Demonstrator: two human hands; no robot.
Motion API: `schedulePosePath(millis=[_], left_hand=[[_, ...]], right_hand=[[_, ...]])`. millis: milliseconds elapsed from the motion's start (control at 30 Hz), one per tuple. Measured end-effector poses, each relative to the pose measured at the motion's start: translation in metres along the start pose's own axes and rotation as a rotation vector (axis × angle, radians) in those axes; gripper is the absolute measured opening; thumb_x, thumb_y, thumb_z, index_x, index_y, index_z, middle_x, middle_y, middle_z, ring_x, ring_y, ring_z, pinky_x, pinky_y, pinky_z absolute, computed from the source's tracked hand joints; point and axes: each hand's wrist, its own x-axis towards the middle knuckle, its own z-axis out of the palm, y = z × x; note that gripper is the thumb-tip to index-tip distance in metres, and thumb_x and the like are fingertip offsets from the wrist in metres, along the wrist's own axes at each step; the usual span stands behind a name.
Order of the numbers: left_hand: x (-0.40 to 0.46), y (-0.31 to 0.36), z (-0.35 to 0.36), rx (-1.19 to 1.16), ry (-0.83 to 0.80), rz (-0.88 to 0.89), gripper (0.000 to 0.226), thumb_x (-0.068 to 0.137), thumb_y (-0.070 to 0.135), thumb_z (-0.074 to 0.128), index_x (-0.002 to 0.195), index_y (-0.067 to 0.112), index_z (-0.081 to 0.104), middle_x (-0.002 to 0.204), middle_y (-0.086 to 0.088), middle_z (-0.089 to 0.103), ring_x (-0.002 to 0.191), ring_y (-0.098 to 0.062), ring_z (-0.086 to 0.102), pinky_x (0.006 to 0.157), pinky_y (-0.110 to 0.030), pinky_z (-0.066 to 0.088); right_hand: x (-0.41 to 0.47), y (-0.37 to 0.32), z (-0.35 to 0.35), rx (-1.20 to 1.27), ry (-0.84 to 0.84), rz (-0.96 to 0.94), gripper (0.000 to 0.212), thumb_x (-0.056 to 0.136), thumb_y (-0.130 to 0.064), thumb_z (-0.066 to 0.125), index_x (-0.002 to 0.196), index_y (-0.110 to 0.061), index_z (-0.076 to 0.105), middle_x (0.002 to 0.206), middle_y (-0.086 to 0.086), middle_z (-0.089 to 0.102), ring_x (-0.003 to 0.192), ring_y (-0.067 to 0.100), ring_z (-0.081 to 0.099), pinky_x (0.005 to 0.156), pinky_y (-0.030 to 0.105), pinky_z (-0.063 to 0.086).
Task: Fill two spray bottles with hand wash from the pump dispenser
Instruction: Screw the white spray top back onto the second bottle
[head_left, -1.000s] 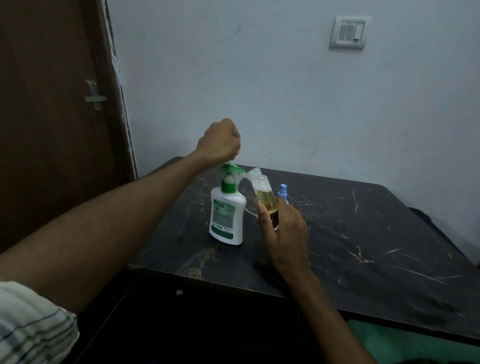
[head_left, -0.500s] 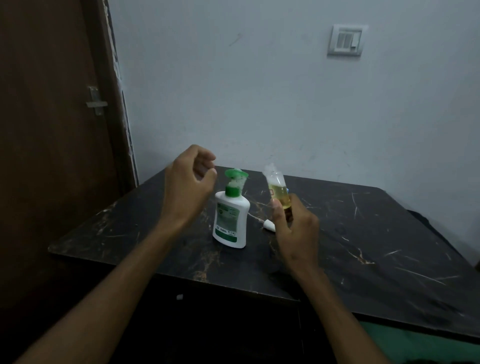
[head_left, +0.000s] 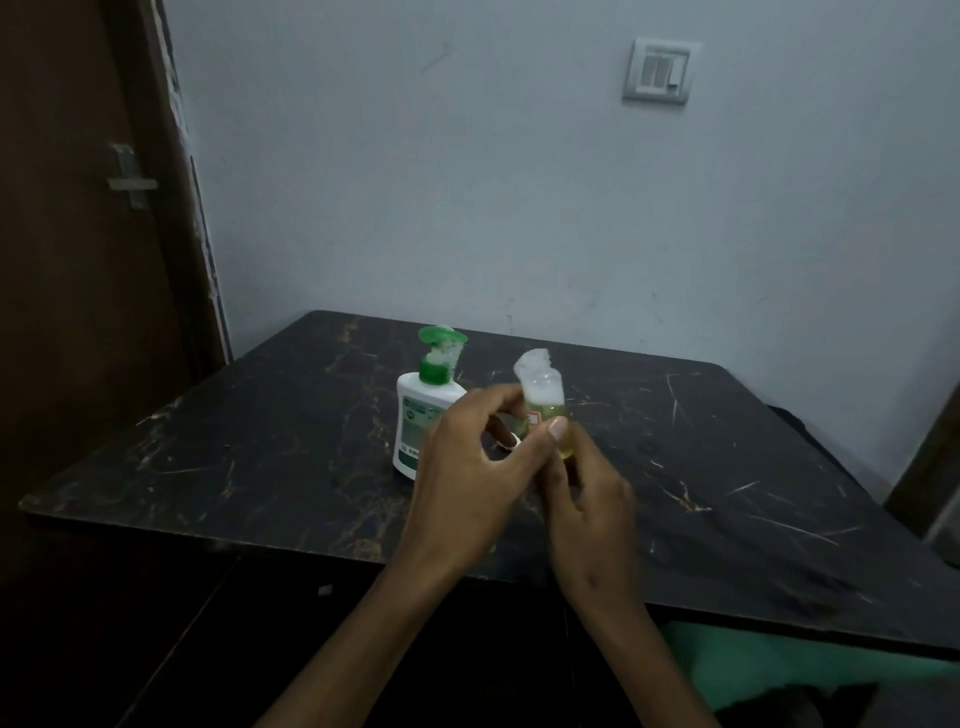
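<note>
A white pump dispenser with a green, foam-smeared pump head stands upright on the dark marble table. Just right of it I hold a small clear spray bottle above the table. It has no cap, yellow liquid in the lower part and white foam heaped on its mouth. My right hand grips the bottle from below. My left hand pinches it from the left with forefinger and thumb. A white spray cap shows on the table between my left fingers. The second bottle is hidden.
A brown door with a metal latch stands left of the table. The grey wall behind carries a switch plate. The table's front edge is near me; a green cloth lies below at right.
My left hand left the pump head and came down and right onto the spray bottle. My right hand drew the bottle away from the nozzle, toward me.
</note>
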Motion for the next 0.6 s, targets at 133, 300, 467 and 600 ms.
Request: schedulePosePath(millis=[133, 300, 467, 600], left_hand=[[-0.003, -0.004, 0.001, -0.068, 0.025, -0.018, 0.011, 0.096, 0.034, 0.075, 0.104, 0.027, 0.077, 0.095, 0.012, 0.075, 0.089, -0.007, 0.068, 0.069, -0.01, 0.047], [-0.01, -0.028, -0.001, -0.026, 0.002, -0.06, 0.009, 0.089, 0.024, 0.083, 0.097, 0.026, 0.08, 0.086, 0.013, 0.076, 0.079, -0.007, 0.068, 0.066, -0.017, 0.049], [-0.015, -0.046, -0.002, 0.143, -0.015, -0.129, 0.022, 0.085, 0.029, 0.085, 0.106, 0.03, 0.079, 0.094, 0.018, 0.074, 0.089, 0.001, 0.063, 0.069, -0.007, 0.046], [-0.017, -0.052, 0.002, 0.195, -0.024, -0.145, 0.022, 0.083, 0.032, 0.085, 0.104, 0.032, 0.077, 0.089, 0.015, 0.072, 0.081, -0.005, 0.062, 0.064, -0.014, 0.045]], right_hand=[[-0.01, 0.007, -0.005, -0.114, -0.086, -0.03, 0.018, 0.106, -0.047, 0.048, 0.112, -0.039, 0.063, 0.094, -0.02, 0.067, 0.087, 0.003, 0.066, 0.069, 0.025, 0.05], [-0.016, 0.028, -0.018, -0.485, -0.203, -0.112, 0.027, 0.095, -0.065, 0.048, 0.103, -0.042, 0.058, 0.093, -0.023, 0.054, 0.092, 0.003, 0.051, 0.079, 0.031, 0.045], [-0.02, 0.043, -0.041, -0.522, -0.157, -0.058, 0.033, 0.089, -0.065, 0.057, 0.109, -0.04, 0.064, 0.093, -0.022, 0.058, 0.093, -0.002, 0.05, 0.079, 0.028, 0.045], [-0.004, 0.055, -0.044, -0.597, -0.141, -0.041, 0.019, 0.088, -0.045, 0.072, 0.102, -0.036, 0.064, 0.087, -0.019, 0.058, 0.087, 0.002, 0.05, 0.075, 0.03, 0.044]])
